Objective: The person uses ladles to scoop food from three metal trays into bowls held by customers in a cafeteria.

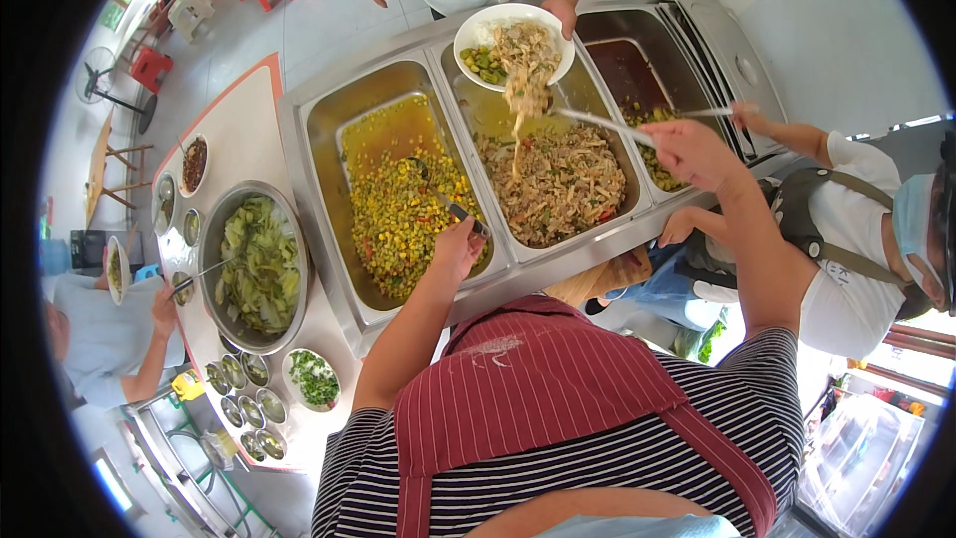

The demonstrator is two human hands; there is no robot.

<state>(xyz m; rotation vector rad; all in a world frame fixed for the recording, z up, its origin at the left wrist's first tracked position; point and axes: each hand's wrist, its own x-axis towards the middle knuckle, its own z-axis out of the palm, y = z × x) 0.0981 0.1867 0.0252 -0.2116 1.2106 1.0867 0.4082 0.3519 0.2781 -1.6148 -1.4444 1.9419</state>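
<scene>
My left hand [458, 248] grips the dark handle of a metal ladle [441, 198], whose bowl rests on a corn and chopped green vegetable dish [403, 228] in the left steel pan. Raised above the middle pan, my right hand [691, 153] holds a long metal serving spoon [605, 119]. Its blurred end is at a white bowl [467, 33], with shredded food [529, 82] hanging over the near rim. The bowl holds rice and green vegetables too; a person across the counter supports it. Below it, the middle pan contains a shredded mixed dish [556, 190].
A large steel basin of leafy greens [258, 269] stands on the left table beside small metal bowls [270, 405] and a bowl of chopped herbs [312, 379]. A masked person [844, 239] at right holds a utensil over the right pan [620, 60]. Another person [123, 336] reaches to the basin.
</scene>
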